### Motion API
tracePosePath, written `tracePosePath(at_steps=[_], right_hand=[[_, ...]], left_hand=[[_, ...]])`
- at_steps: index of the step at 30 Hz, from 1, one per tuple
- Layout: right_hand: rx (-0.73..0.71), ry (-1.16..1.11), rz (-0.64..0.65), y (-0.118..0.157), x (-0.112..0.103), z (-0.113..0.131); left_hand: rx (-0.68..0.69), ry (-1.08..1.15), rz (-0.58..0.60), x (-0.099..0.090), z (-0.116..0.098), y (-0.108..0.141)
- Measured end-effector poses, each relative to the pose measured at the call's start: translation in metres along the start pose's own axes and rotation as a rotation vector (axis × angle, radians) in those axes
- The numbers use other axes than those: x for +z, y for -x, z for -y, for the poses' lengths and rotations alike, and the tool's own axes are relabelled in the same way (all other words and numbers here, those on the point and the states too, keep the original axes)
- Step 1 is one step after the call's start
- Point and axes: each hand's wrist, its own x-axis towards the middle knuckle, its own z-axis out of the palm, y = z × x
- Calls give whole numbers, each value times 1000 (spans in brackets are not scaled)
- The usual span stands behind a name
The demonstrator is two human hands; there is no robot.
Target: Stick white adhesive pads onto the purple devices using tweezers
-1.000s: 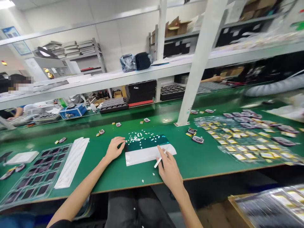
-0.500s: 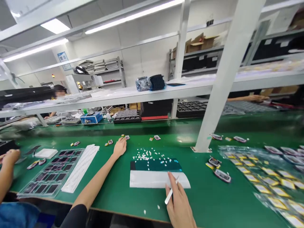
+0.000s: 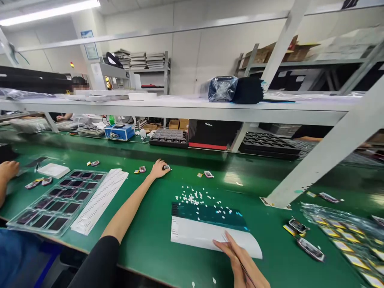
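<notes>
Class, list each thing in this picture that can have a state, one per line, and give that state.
Left hand: stretched forward, closed over a small dark module on the green belt.
Right hand: holding thin tweezers, resting on the white sheet.
White sheet: flat, right corner curled.
Clear plastic tray: filled with dark modules.
Small white bits: scattered loose.
Blue case: closed.

The left arm wears a black sleeve (image 3: pixel 100 260) that ends above the elbow, leaving the forearm and left hand (image 3: pixel 158 169) bare. The right hand (image 3: pixel 244 266) is bare too, with no glove, ring or watch showing.
</notes>
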Motion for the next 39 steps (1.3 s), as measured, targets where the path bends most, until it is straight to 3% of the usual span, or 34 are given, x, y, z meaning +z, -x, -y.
tracePosePath(at_steps=[3,5,6,10,14,18,21,26,39], right_hand=[[-175,77,26,-45,-14,5],[-189,196,2,-81,-17,5],[-200,201,-15,-98,-15,4],[-182,-42,146,-139,14,0],[-254,-131,148,-132,48,3],[-330,-257,127,-109,61,5],[-276,-267,160,-98,63,4],[-170,-343,238,-91,61,3],[-223,-231,196,-83,57,11]], left_hand=[[-32,184,-60,-6,-5,10],[-52,307,-109,-8,-12,28],[-60,366,-127,-8,-17,41],[-77,574,-92,-7,-48,109],[-117,712,64,-9,-87,169],[-137,913,200,-14,-114,196],[-119,960,211,-15,-121,203],[-127,861,183,-16,-125,205],[137,487,79,-23,-130,203]])
